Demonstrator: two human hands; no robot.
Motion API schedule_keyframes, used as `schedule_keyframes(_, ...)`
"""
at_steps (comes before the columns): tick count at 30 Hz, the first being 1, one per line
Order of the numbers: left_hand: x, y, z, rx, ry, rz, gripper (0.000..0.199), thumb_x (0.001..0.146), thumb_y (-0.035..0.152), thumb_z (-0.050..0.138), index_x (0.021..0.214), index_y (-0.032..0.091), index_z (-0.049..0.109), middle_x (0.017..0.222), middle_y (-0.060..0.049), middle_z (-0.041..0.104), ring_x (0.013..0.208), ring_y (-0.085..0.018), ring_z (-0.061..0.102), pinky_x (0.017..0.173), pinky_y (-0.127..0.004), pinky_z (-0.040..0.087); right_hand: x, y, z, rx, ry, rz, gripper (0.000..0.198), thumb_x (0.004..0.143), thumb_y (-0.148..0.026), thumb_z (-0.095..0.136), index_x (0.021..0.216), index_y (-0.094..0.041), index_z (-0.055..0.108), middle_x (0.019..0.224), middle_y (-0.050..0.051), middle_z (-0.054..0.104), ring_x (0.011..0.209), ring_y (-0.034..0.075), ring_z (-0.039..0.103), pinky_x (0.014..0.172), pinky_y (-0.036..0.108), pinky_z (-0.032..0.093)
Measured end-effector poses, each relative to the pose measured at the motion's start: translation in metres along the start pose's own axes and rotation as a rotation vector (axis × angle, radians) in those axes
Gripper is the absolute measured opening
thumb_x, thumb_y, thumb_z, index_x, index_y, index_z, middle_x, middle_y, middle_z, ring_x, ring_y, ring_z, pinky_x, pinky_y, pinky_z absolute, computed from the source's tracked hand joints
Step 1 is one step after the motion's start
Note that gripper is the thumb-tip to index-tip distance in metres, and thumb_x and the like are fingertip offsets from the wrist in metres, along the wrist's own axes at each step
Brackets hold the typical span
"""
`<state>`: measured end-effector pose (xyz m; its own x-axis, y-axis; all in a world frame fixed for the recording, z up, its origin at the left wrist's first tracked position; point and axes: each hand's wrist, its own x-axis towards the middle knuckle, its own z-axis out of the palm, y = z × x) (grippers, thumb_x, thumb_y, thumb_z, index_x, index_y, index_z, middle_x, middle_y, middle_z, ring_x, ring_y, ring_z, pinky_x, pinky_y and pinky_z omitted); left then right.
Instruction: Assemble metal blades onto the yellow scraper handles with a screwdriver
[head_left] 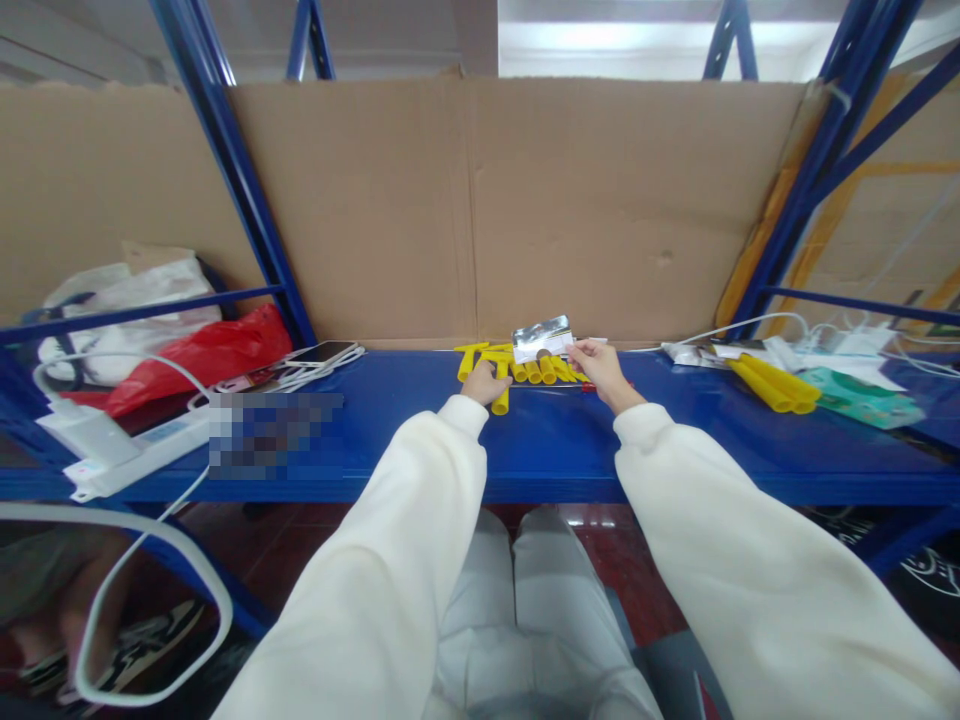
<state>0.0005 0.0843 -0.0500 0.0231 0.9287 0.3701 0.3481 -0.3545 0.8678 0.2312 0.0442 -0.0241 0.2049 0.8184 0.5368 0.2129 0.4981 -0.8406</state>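
Observation:
My right hand [600, 372] pinches the right edge of a shiny silver-and-white flat packet [541, 340], tilted up above a row of yellow tubes [533, 372]. The packet has a small dark round spot on its lower edge. My left hand [484, 382] is closed at the left of the row, thumb and fingers against a yellow tube [500, 402] whose round end faces me. Further yellow pieces lie behind that hand, partly covered by it. Under my right hand a small red item [589, 387] shows in part.
The blue shelf top [555, 450] ends at a cardboard wall [600, 200]. To the left are a white power strip [142, 455], a phone [326, 352] with cables and a red bag [202, 360]. Two yellow cones [772, 385] and a green packet [862, 398] lie to the right.

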Motion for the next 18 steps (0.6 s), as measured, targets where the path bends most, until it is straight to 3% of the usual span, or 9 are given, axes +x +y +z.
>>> schedule_keyframes(4,0.000,0.007,0.001,0.086,0.019,-0.176,0.033,0.058,0.013,0.082,0.082,0.023,0.062,0.086,-0.009,0.073,0.110,-0.032,0.071,0.101,-0.042,0.051,0.000,-0.001,0.000,-0.011,0.009,0.016,0.047,0.063,-0.064,0.081,0.063,-0.023,0.058,0.055,-0.002,0.056,0.050,0.012,0.049,0.051,0.026,0.044)
schedule_keyframes(7,0.000,0.010,0.000,0.097,-0.014,-0.223,0.019,0.065,0.016,0.077,0.069,0.025,0.061,0.067,-0.004,0.066,0.088,-0.029,0.074,0.089,-0.041,0.057,-0.001,-0.002,0.000,-0.007,0.025,0.029,0.046,0.065,-0.061,0.082,0.062,-0.022,0.057,0.055,-0.002,0.057,0.050,0.011,0.049,0.051,0.026,0.045)
schedule_keyframes(10,-0.001,0.012,0.001,0.044,-0.011,-0.228,0.018,0.070,0.019,0.073,0.062,0.026,0.059,0.053,0.000,0.058,0.072,-0.026,0.072,0.078,-0.037,0.058,-0.001,-0.002,-0.001,0.001,0.037,0.027,0.045,0.066,-0.059,0.083,0.062,-0.022,0.058,0.055,-0.002,0.058,0.050,0.011,0.050,0.050,0.026,0.045)
schedule_keyframes(18,-0.002,0.019,-0.003,-0.111,0.067,-0.156,0.013,0.073,0.016,0.064,0.062,0.022,0.060,0.052,0.001,0.056,0.065,-0.024,0.070,0.065,-0.032,0.055,0.000,-0.002,-0.001,0.026,0.035,0.032,0.044,0.069,-0.057,0.083,0.064,-0.022,0.057,0.055,-0.002,0.058,0.050,0.012,0.052,0.051,0.025,0.047)
